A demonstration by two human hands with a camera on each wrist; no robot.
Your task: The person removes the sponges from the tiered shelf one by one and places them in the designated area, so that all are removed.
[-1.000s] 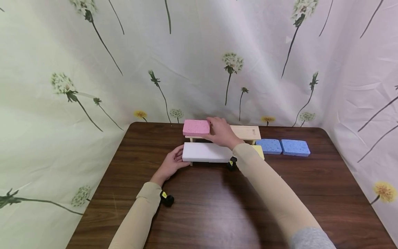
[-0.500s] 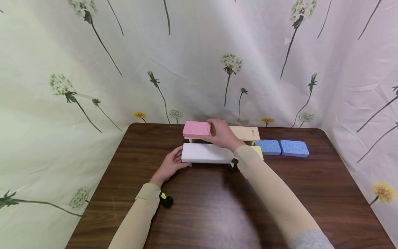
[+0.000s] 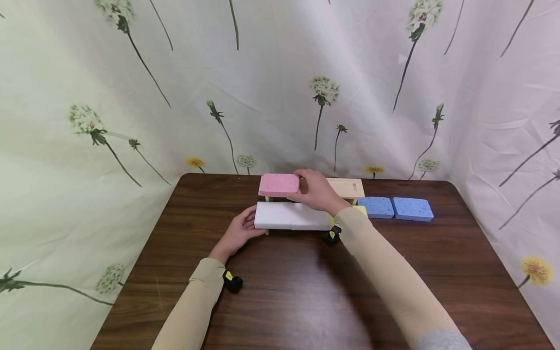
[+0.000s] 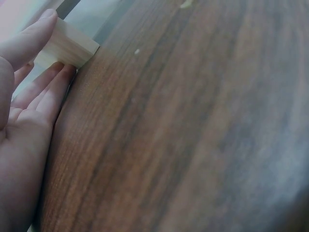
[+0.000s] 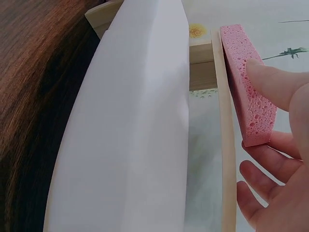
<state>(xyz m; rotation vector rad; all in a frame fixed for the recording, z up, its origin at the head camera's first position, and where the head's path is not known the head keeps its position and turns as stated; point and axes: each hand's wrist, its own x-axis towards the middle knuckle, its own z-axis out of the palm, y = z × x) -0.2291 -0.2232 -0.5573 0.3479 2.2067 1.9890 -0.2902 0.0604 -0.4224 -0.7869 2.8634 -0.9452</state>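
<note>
A pink sponge point(image 3: 279, 184) lies at the left end of the upper tier of a two-tier wooden stand point(image 3: 345, 187). My right hand point(image 3: 316, 190) pinches its right end; the right wrist view shows the thumb on one face and fingers at the lower end of the sponge point(image 5: 253, 96). On the lower tier sit white blocks point(image 3: 288, 216) end to end, with a yellow sponge point(image 3: 361, 210) to their right, partly hidden by my right sleeve. My left hand point(image 3: 238, 231) holds the stand's left end, thumb and fingers about its wooden leg point(image 4: 72, 46).
Two blue sponges point(image 3: 375, 207) lie side by side on the dark wooden table point(image 3: 280, 291), right of the stand. A pale curtain point(image 3: 271, 97) with a dandelion print hangs right behind the table's back edge.
My right hand has shifted slightly right and toward me with the pink sponge, which now lines up closer with the upper tier's left end. The left hand keeps its place at the stand.
</note>
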